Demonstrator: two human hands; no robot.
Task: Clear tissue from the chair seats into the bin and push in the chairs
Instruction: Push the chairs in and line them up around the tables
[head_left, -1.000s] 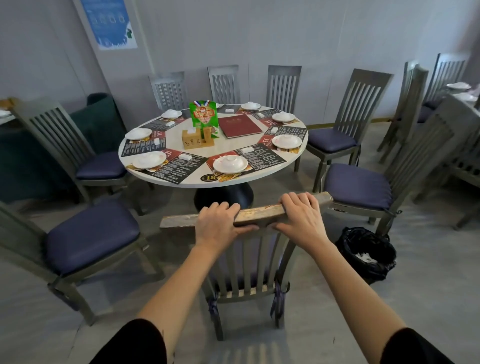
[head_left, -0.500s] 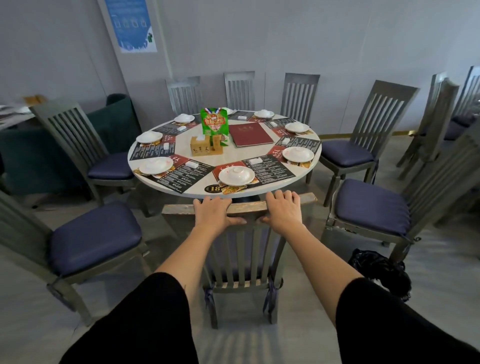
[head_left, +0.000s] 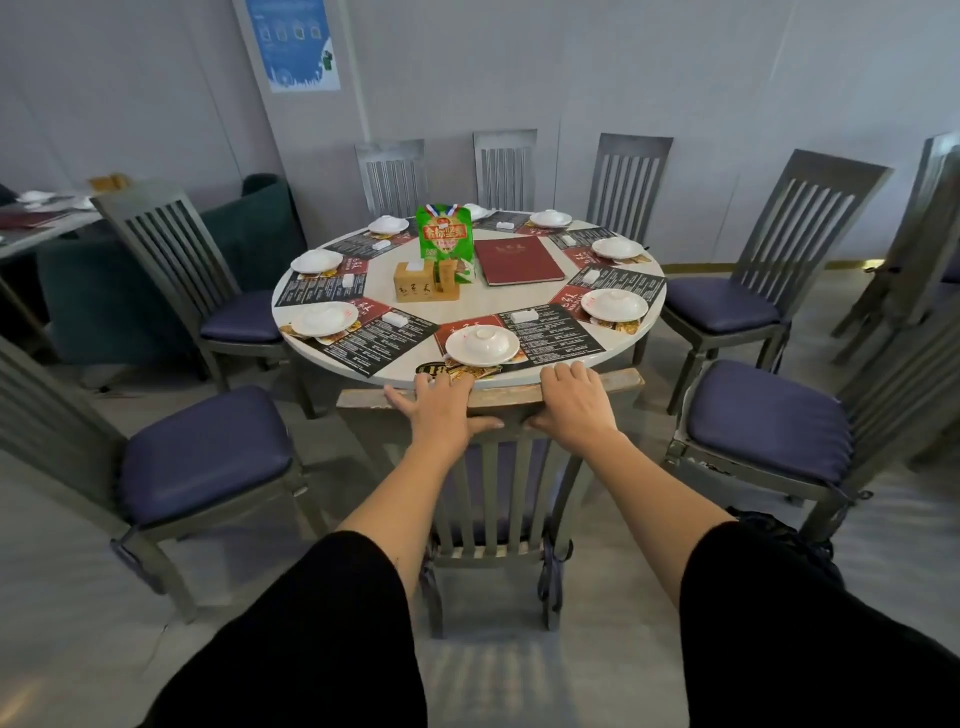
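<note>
While both arms reach straight forward from black sleeves, the left hand (head_left: 444, 415) and right hand (head_left: 574, 410) grip the worn top rail of the chair (head_left: 493, 499); the left fingers (head_left: 431, 382) lie spread across the rail, the right fingers lie close together over it, and each thumb is hooked beneath. Just beyond the fingertips runs the rim of the round desk (head_left: 509, 300), close beside the rail. Behind and to the right of the right fingers, the black bin (head_left: 779, 527) stands on the floor, partly covered by the right sleeve, its contents not visible.
</note>
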